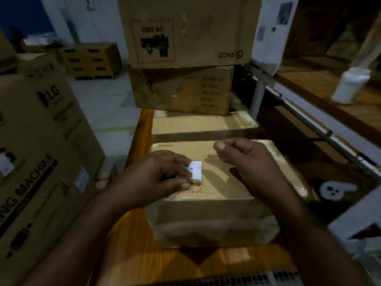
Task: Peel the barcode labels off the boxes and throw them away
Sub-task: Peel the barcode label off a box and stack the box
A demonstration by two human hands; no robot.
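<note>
Left hand: fingers and thumb curled onto the left part of the barcode label, pinching it.
Right hand: over the box top, clear of the label, fingers curled in with the thumb against the forefinger; nothing seen in it.
Barcode label: white, on top of the near box, towards its left side; whether an edge is lifted cannot be told.
Near box: brown, closed, contents hidden, sitting on a wooden table.
Flat box: just behind, closed.
Stacked boxes: two on the flat box, both closed.
Big box: at left, closed, marked LG.
Shelf: at right, holding a white bottle.
</note>
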